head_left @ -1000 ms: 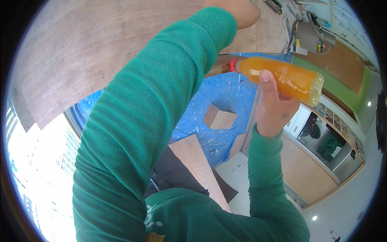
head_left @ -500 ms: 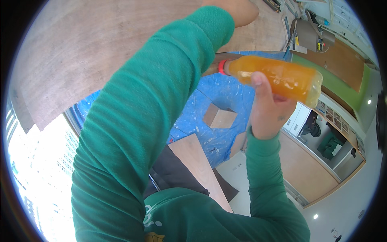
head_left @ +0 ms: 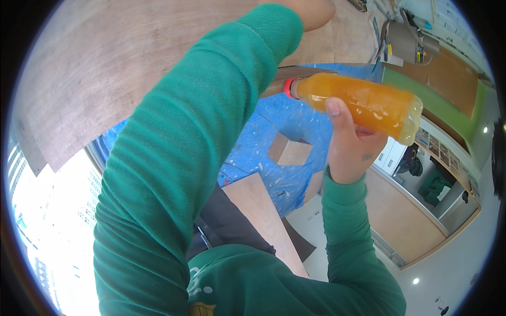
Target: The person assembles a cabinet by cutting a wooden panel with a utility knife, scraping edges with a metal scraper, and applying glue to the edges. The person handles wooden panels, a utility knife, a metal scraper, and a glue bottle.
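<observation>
A clear plastic bottle of orange liquid (head_left: 363, 100) lies sideways in the grip of my right hand (head_left: 353, 147). Its red neck end points left, toward my left sleeve, and its base points right. My right thumb presses along the bottle's near side; the other fingers are hidden behind it. My left hand (head_left: 316, 11) reaches far forward over the large wooden sheet (head_left: 121, 58) and is cut off by the top edge. Only its wrist end shows, so its fingers are out of sight.
Blue plastic sheeting (head_left: 263, 126) covers the floor, with a small wooden block (head_left: 292, 151) on it. A pale board (head_left: 258, 210) leans near my body. Tools (head_left: 387, 42) lie at the sheet's far right end. A bright window (head_left: 58, 226) is on the left, cabinets (head_left: 406, 210) on the right.
The view has shifted slightly. My right hand still grips the bottle, which sits almost where it was. My left arm keeps nearly the same reach.
</observation>
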A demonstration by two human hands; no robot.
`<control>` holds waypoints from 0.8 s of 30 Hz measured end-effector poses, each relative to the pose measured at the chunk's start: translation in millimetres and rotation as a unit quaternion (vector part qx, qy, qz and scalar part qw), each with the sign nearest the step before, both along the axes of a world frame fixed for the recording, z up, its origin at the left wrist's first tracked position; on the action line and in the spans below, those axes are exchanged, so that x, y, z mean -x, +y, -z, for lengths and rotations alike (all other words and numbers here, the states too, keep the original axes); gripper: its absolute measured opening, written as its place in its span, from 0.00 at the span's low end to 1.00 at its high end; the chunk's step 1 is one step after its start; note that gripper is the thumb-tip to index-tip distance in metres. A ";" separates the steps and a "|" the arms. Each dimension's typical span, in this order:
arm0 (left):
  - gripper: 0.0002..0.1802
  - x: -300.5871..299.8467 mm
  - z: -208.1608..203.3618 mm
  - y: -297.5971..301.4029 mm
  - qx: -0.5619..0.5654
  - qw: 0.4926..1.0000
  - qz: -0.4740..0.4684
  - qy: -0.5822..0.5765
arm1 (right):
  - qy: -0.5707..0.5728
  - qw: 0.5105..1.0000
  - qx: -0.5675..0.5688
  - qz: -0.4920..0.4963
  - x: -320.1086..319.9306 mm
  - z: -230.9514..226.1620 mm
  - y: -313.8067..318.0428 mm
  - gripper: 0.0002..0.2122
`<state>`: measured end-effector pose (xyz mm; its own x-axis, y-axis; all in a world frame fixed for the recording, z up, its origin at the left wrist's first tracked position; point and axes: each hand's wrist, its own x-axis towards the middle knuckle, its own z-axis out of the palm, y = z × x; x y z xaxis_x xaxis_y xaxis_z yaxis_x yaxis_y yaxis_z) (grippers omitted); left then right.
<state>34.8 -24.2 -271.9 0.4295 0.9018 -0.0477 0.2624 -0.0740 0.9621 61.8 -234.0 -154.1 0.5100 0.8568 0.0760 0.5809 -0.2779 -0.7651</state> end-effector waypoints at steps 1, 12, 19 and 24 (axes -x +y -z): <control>0.22 0.6 0.1 0.0 0.006 1.000 0.001 -0.002 | 0.014 1.000 -0.020 -0.012 1.9 0.6 -3.6 0.19; 0.22 1.3 3.8 -5.6 -0.009 0.997 -0.045 -0.059 | -0.038 0.995 -0.022 0.094 -58.7 2.4 8.2 0.17; 0.22 -0.3 6.8 -2.7 -0.012 1.000 -0.012 -0.025 | -0.002 0.998 -0.054 -0.012 -9.8 6.5 -1.0 0.11; 0.23 3.9 0.4 -1.4 0.017 1.000 -0.009 0.001 | -0.023 0.998 -0.015 0.055 -57.6 -0.6 3.3 0.12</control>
